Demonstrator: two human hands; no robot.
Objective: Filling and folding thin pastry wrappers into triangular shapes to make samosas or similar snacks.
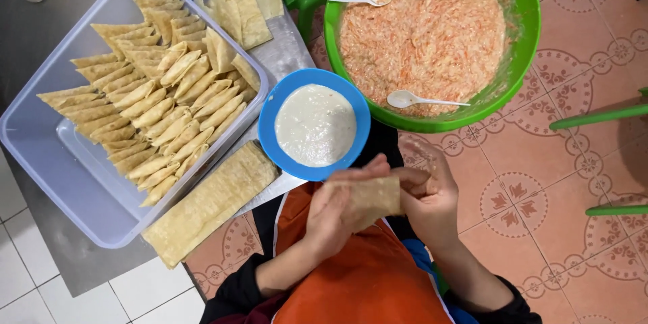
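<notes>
Looking down from the head view: both hands meet low in the frame, over an orange apron (364, 283). Left hand (337, 219) and right hand (432, 199) are closed together on one tan pastry sheet (374, 199); the left hand's fingers curl over its near edge, the right hand's fingers pinch its far edge. Sheet is held in the air, clear of the worktop, just below the blue bowl.

Blue bowl (270, 118) sits just above the hands, holding pale, thick paste (315, 125). It rests at the worktop's edge, touching the rim of the green bowl.

Green bowl (530, 34), large, upper right, stands over the patterned floor tiles (540, 182). Filled with a pinkish-orange shredded mixture (422, 34). Two white spoons in it: one (361, 0) at the upper left with its bowl on the filling, one (422, 100) lying at the lower edge.

Clear plastic tub (47, 162), left, on the grey worktop (40, 34). Inside, rows of folded triangular pastries (155, 108), packed close and overlapping, tan in colour.

Stack of long flat wrapper strips (212, 202) lies on the worktop just beside the tub's lower right corner, one end hanging past the worktop's edge. More loose wrappers (246, 7) lie above the tub's upper right corner.

Dark sleeves (236, 290) cover both forearms.
</notes>
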